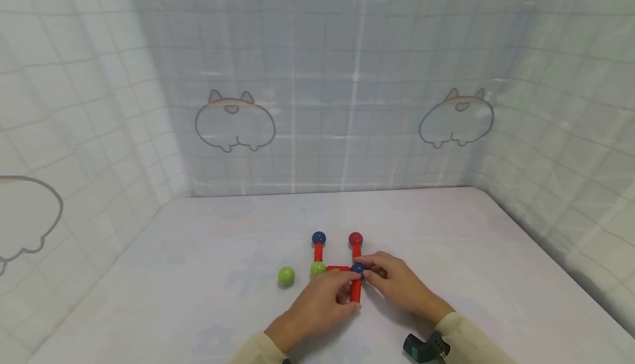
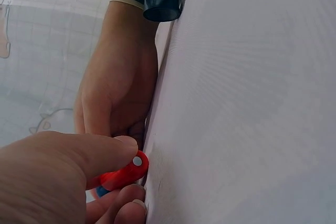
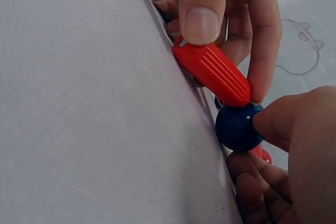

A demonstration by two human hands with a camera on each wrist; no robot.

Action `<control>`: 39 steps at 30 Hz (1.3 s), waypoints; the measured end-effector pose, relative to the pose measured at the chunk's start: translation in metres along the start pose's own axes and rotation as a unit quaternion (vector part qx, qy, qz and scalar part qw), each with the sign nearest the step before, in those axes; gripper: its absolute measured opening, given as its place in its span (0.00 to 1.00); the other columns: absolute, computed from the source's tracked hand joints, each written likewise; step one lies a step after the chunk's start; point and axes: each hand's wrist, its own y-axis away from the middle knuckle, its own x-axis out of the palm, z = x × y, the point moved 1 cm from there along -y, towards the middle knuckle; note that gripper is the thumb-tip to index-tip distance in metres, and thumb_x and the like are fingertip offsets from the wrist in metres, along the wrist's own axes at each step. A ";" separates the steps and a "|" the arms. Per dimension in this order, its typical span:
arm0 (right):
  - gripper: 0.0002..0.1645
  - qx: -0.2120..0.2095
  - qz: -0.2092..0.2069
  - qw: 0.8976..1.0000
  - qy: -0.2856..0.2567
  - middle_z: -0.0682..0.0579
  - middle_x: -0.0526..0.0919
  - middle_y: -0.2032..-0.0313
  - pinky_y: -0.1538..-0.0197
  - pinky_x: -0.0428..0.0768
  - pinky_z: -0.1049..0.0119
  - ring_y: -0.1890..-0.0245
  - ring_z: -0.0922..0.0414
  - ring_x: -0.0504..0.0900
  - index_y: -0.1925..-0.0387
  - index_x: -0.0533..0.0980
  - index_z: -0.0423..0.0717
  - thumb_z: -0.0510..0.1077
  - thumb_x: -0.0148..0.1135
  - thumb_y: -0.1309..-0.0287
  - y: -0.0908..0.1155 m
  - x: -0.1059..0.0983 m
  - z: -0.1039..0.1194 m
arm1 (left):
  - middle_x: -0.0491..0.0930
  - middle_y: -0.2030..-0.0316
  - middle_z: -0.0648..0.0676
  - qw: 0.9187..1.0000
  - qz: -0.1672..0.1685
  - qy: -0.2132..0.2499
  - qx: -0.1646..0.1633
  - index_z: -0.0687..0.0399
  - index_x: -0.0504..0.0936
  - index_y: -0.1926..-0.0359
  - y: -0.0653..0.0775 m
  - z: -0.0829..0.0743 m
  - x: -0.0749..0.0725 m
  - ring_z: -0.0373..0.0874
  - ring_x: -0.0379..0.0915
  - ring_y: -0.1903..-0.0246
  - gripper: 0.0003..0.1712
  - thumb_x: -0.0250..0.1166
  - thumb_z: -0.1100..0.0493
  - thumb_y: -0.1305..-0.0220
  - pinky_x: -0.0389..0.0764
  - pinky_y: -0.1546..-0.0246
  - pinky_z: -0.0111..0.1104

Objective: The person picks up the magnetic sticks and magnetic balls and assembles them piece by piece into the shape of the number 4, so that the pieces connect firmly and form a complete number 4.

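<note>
My left hand (image 1: 321, 301) pinches a ribbed red rod (image 3: 216, 73) between thumb and fingers. One end of this rod meets a dark blue ball (image 3: 239, 127); its other end shows a pale round tip in the left wrist view. My right hand (image 1: 397, 281) grips that ball from the right, with thumb and fingers around it. From the ball, a crosswise red rod (image 1: 339, 268) reaches a green ball (image 1: 318, 268). Two more red rods run away from me, one to a second blue ball (image 1: 319, 237), the other to a red ball (image 1: 355, 238).
A loose green ball (image 1: 286, 277) lies left of the joined pieces. The pale tabletop (image 1: 223, 242) meets a grid-patterned curtain (image 1: 317, 149) at the back and sides. A dark strapped device (image 1: 424, 347) sits at the right wrist, near the table.
</note>
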 end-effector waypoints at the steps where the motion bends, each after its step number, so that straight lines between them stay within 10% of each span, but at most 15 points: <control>1: 0.19 0.001 0.000 1.000 0.000 0.63 0.78 0.53 0.53 0.78 0.69 0.57 0.61 0.77 0.43 0.78 0.58 0.49 0.60 0.34 0.000 0.000 0.000 | 0.75 0.67 0.37 1.000 0.000 -0.002 0.003 0.46 0.78 0.40 0.000 0.000 0.000 0.31 0.70 0.72 0.30 0.73 0.52 0.44 0.75 0.69 0.24; 39: 0.18 0.010 -0.007 1.000 0.008 0.64 0.78 0.54 0.54 0.78 0.69 0.58 0.60 0.77 0.44 0.78 0.59 0.49 0.60 0.34 0.002 0.000 0.001 | 0.77 0.68 0.36 1.000 -0.019 0.008 0.022 0.48 0.79 0.41 0.002 -0.003 -0.001 0.30 0.70 0.73 0.28 0.72 0.52 0.43 0.75 0.70 0.24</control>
